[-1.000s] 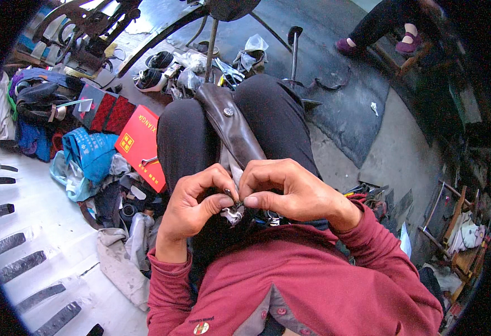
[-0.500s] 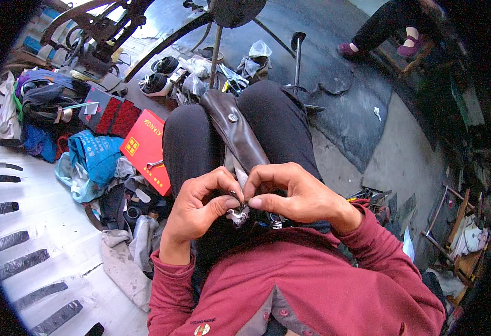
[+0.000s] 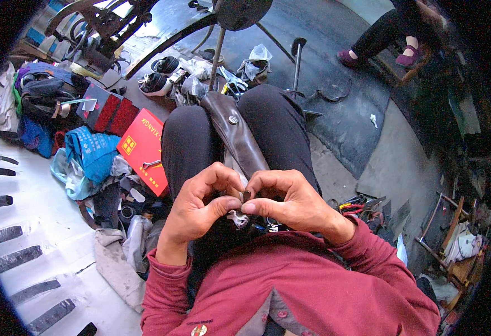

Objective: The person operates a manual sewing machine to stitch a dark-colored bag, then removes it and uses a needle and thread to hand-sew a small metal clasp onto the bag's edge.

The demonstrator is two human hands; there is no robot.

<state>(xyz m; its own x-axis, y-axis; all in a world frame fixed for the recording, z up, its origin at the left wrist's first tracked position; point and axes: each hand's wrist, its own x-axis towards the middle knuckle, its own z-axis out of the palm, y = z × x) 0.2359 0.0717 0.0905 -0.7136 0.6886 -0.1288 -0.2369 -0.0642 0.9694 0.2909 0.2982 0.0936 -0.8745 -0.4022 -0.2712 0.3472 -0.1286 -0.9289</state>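
- In tight: left hand (image 3: 200,207), thumb and forefinger pinched on a small dark piece (image 3: 246,196)!
- Right hand (image 3: 290,201) right alongside, fingertips clamped on that same piece.
- Just beyond, brown leather (image 3: 240,140) with a round metal stud (image 3: 233,120) lies between knees in black trousers (image 3: 189,134).

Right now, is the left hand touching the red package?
No, the left hand is close beside the right hand, near a small dark piece, while the red package lies apart, farther left.
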